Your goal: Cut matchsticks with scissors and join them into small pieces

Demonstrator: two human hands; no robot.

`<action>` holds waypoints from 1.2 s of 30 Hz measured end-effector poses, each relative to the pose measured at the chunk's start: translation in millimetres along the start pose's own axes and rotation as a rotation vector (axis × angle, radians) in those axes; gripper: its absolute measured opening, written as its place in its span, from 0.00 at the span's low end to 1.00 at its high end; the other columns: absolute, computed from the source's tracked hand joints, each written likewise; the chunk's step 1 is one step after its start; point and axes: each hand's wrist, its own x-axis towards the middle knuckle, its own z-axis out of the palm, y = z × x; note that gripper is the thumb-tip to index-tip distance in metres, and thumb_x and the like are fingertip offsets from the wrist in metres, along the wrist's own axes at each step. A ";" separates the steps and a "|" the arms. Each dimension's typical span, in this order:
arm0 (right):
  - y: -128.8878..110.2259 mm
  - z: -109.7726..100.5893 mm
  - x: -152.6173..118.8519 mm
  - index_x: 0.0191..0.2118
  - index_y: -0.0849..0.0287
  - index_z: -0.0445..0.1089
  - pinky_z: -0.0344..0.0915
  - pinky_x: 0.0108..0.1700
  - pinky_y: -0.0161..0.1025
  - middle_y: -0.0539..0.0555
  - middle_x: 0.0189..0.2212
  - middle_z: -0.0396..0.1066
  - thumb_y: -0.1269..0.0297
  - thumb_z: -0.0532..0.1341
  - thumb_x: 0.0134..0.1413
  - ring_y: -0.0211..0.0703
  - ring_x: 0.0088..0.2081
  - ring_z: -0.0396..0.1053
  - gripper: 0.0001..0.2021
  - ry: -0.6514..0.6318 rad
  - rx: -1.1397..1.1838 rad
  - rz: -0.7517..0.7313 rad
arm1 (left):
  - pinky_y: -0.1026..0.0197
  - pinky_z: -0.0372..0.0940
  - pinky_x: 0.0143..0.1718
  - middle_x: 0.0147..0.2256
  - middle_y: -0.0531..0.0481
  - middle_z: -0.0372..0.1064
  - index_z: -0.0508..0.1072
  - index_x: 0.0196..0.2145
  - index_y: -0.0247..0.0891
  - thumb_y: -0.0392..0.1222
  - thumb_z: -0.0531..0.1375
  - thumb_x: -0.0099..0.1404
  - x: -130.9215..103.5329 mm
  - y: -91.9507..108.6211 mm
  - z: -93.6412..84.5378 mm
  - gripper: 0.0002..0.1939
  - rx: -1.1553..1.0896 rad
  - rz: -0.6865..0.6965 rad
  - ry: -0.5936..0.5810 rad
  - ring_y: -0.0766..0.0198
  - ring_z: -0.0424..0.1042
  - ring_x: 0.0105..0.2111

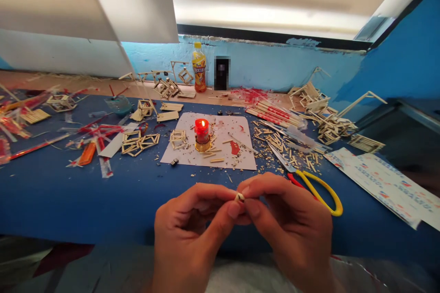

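My left hand [195, 224] and my right hand [288, 219] meet above the front of the blue table. Thumbs and forefingers of both pinch one small pale piece [239, 197], which looks like bits of wooden stick with a dark spot between them. The fingertips hide most of it. Beyond the hands, a lit red candle [202, 130] stands in a gold-coloured base on a white sheet [240, 160]. Short cut sticks [216, 160] and a small stick frame [178, 139] lie around the candle. Scissors with yellow and red handles [319, 187] rest just past my right hand.
Several stick structures [316, 105] stand at the back right, others [139, 143] lie left of the sheet. Plastic wrappers [103, 137] cover the left side. A drink bottle [199, 68] stands by the wall. Printed white packets [388, 183] lie at the right edge.
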 end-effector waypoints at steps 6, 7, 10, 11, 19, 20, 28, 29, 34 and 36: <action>-1.8 -1.2 -2.4 0.41 0.49 0.77 0.76 0.38 0.31 0.46 0.33 0.79 0.76 0.65 0.63 0.38 0.38 0.78 0.11 -0.018 -0.024 0.037 | 0.80 0.76 0.34 0.31 0.64 0.86 0.86 0.35 0.51 0.25 0.69 0.63 2.2 -0.7 3.0 0.17 0.095 0.092 0.039 0.71 0.86 0.28; -2.0 -1.1 -1.4 0.41 0.49 0.77 0.76 0.38 0.31 0.45 0.33 0.79 0.76 0.65 0.63 0.38 0.39 0.78 0.11 -0.015 -0.035 0.036 | 0.80 0.75 0.34 0.31 0.65 0.86 0.86 0.35 0.51 0.25 0.70 0.63 2.3 -0.3 3.3 0.17 0.109 0.098 0.042 0.71 0.85 0.28; -1.6 -0.9 1.2 0.41 0.49 0.77 0.75 0.38 0.30 0.45 0.34 0.79 0.77 0.65 0.63 0.37 0.38 0.78 0.12 -0.016 -0.040 0.018 | 0.81 0.75 0.33 0.30 0.65 0.86 0.86 0.35 0.52 0.25 0.70 0.62 1.7 0.7 2.7 0.17 0.143 0.109 0.058 0.71 0.85 0.28; -1.2 -1.0 1.5 0.41 0.50 0.77 0.75 0.38 0.30 0.45 0.34 0.79 0.77 0.65 0.63 0.37 0.38 0.78 0.12 -0.023 -0.036 0.010 | 0.81 0.75 0.33 0.30 0.66 0.86 0.86 0.35 0.52 0.25 0.70 0.62 1.3 0.8 2.1 0.17 0.152 0.111 0.064 0.72 0.85 0.28; 4.3 -1.9 -2.0 0.44 0.49 0.78 0.77 0.39 0.34 0.48 0.38 0.81 0.76 0.64 0.65 0.40 0.40 0.79 0.12 -0.065 -0.025 0.045 | 0.80 0.76 0.34 0.30 0.67 0.86 0.86 0.34 0.53 0.26 0.71 0.61 0.8 1.7 1.8 0.17 0.219 0.138 0.118 0.72 0.85 0.27; 4.7 -2.0 -2.3 0.44 0.49 0.78 0.77 0.39 0.35 0.48 0.39 0.81 0.76 0.64 0.66 0.40 0.39 0.79 0.12 -0.065 -0.021 0.043 | 0.79 0.76 0.33 0.30 0.68 0.86 0.86 0.34 0.54 0.26 0.72 0.60 0.8 1.5 2.5 0.17 0.230 0.151 0.128 0.72 0.85 0.27; 10.5 -4.9 -2.5 0.49 0.47 0.77 0.77 0.44 0.34 0.46 0.40 0.80 0.74 0.66 0.65 0.38 0.42 0.79 0.13 -0.101 -0.034 0.055 | 0.76 0.76 0.34 0.29 0.61 0.86 0.85 0.33 0.48 0.29 0.72 0.64 7.0 -7.1 -1.7 0.11 0.075 0.063 0.095 0.69 0.85 0.28; 11.9 -4.9 -3.2 0.52 0.46 0.76 0.77 0.46 0.33 0.46 0.41 0.80 0.73 0.67 0.64 0.38 0.42 0.79 0.16 -0.084 -0.034 0.058 | 0.76 0.77 0.35 0.29 0.59 0.86 0.85 0.33 0.46 0.32 0.71 0.66 8.7 -8.5 -2.9 0.09 -0.002 0.030 0.084 0.69 0.85 0.29; 16.2 -5.3 -9.8 0.51 0.48 0.76 0.76 0.46 0.30 0.44 0.40 0.80 0.78 0.67 0.62 0.36 0.41 0.79 0.17 0.096 -0.143 -0.016 | 0.73 0.78 0.34 0.27 0.55 0.84 0.84 0.33 0.39 0.36 0.74 0.64 13.0 -11.7 -1.2 0.03 -0.309 -0.122 0.081 0.69 0.83 0.26; 15.7 -5.9 -12.0 0.50 0.49 0.77 0.76 0.46 0.31 0.44 0.41 0.81 0.80 0.67 0.61 0.36 0.42 0.80 0.18 0.087 -0.166 -0.075 | 0.72 0.78 0.32 0.27 0.53 0.83 0.83 0.32 0.37 0.36 0.75 0.62 11.8 -11.3 1.4 0.05 -0.363 -0.183 0.088 0.68 0.82 0.25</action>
